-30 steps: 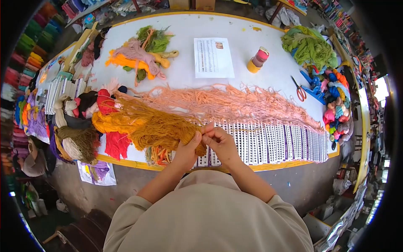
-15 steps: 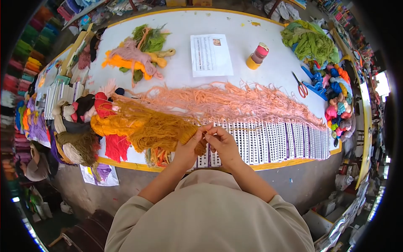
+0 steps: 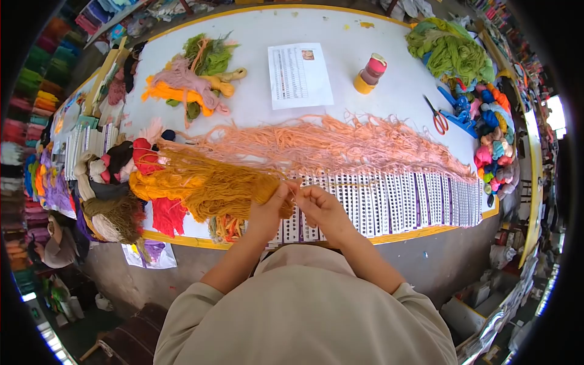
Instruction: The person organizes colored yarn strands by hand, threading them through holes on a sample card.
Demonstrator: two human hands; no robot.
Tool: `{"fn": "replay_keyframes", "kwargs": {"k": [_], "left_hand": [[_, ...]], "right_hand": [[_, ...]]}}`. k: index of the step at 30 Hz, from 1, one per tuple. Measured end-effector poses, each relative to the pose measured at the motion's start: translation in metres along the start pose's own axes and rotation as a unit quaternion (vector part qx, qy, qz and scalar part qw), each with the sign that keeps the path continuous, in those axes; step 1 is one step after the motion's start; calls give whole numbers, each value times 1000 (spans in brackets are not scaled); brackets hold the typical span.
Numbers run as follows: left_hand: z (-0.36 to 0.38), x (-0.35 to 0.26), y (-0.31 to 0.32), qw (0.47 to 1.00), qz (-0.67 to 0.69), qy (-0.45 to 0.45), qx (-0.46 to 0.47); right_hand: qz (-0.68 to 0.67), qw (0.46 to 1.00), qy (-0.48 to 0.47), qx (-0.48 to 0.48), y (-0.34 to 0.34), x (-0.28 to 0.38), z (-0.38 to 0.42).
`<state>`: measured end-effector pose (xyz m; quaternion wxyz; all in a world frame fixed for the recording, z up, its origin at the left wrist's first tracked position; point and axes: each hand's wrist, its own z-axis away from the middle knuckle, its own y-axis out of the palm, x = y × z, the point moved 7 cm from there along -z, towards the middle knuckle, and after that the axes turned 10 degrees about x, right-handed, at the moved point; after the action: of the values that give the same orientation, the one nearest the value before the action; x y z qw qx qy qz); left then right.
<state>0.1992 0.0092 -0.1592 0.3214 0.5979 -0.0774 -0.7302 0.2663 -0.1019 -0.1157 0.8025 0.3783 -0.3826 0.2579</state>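
A thick mustard-yellow yarn skein [image 3: 228, 185] stretches leftward across the table's front. My left hand [image 3: 266, 214] is closed around its right end, thumb on top. Close beside it, my right hand [image 3: 322, 210] pinches with thumb and forefinger at the skein's end, on what looks like a thin strand; the fingertips partly hide it. Under and beyond both hands lie rows of white cards with dark holes [image 3: 389, 204]. A long spread of peach-pink yarn [image 3: 340, 143] runs behind the skein.
Scissors [image 3: 437, 115] lie at the right, near a pile of colourful small skeins [image 3: 494, 134] and green yarn [image 3: 450, 52]. A printed sheet [image 3: 300, 76] and stacked thread cones [image 3: 370, 74] stand farther back. More skeins [image 3: 188, 85] are at back left; red yarn [image 3: 167, 216] hangs at the front edge.
Both hands have shifted very slightly, still at the skein's right end. The right fingertips have moved a little against the yarn. The camera view has shifted slightly.
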Motion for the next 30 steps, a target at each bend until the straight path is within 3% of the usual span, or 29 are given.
{"fn": "replay_keyframes", "kwargs": {"k": [1, 3, 4, 5, 6, 7, 8, 9, 10, 11, 12, 14, 15, 16, 17, 18, 19, 20, 22, 24, 30], "left_hand": [[0, 1, -9, 998, 41, -50, -11], [7, 0, -45, 986, 120, -114, -6], [11, -12, -74, 989, 96, -92, -67], [16, -25, -106, 987, 71, -69, -128], [26, -37, -150, 981, 60, -26, -185], [39, -40, -193, 956, 187, -20, -224], [56, -54, -236, 947, 225, 18, -230], [74, -64, -266, 934, 262, 56, -236], [89, -79, -276, 931, 258, 95, -241], [99, -95, -276, 927, 254, 133, -243], [98, -99, -267, 940, 210, 142, -229], [63, -77, -203, 972, 195, 39, -125], [45, -45, -181, 972, 211, -32, -102], [25, -12, -155, 966, 226, -103, -77], [8, 14, -132, 953, 186, -176, -161], [-12, 39, -116, 952, 152, -212, -162], [-30, 68, -109, 948, 118, -246, -163], [-44, 99, -109, 940, 74, -279, -180], [-68, 136, -104, 934, -48, -303, -185], [-85, 143, -85, 935, -143, -278, -171], [-91, 154, -74, 941, -77, -293, -150]], "right_hand": [[72, 997, 19, 15, -5, 0, 3], [104, 989, -47, -90, -60, -1, 18], [222, 954, -102, -174, -116, -8, 30], [252, 924, -188, -218, -162, 1, 50], [322, 876, -207, -294, -194, 23, 78], [173, 878, -251, -368, -275, -2, 110], [123, 855, -232, -448, -313, 8, 156], [328, 774, -195, -505, -388, -1, 209], [14, 787, -244, -567, -411, 9, 252], [103, 711, -252, -648, -418, 28, 292], [71, 626, -303, -715, -423, 33, 314], [64, 743, -312, -588, -394, 48, 261], [172, 774, -179, -583, -410, 15, 228], [281, 834, -219, -422, -409, -15, 178], [239, 851, -97, -458, -354, -21, 124], [357, 868, -3, -346, -325, -37, 77], [421, 868, -44, -260, -276, -41, 34], [375, 904, -34, -205, -238, -53, -1], [460, 881, 13, -105, -191, -85, -54], [474, 877, -49, -53, -158, -107, -90], [465, 885, 30, 0, -145, -134, -132]]}}
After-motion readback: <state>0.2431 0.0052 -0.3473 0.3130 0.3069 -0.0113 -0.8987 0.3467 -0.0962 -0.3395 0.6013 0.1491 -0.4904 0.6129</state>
